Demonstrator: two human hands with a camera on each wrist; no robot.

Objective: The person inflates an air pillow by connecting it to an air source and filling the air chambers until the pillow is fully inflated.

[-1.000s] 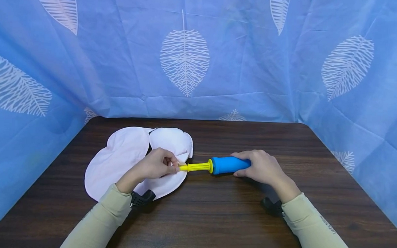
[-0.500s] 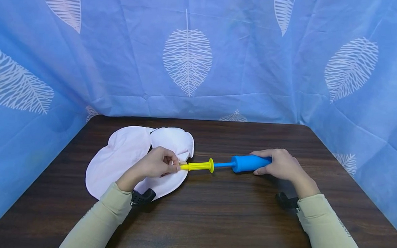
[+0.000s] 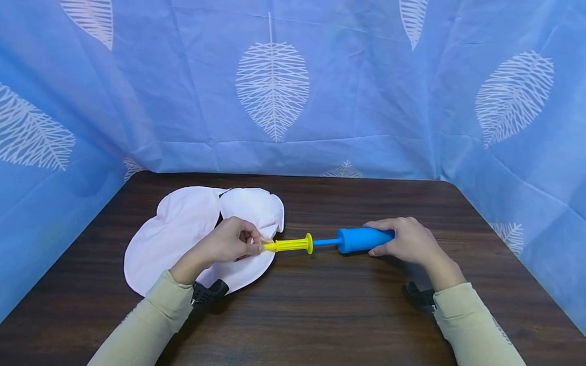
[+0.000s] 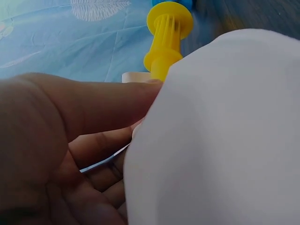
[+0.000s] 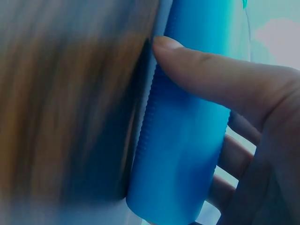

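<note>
Our left hand pinches the white balloon's neck at the yellow nozzle of the pump, fingers curled round it. Our right hand is wrapped around the blue handle, thumb pressed along its ribbed side. Between nozzle and handle a thin blue rod shows. The balloon lies flat under and beyond our left hand on the dark wooden table. Blue leaf-printed cloth hangs behind both hands.
</note>
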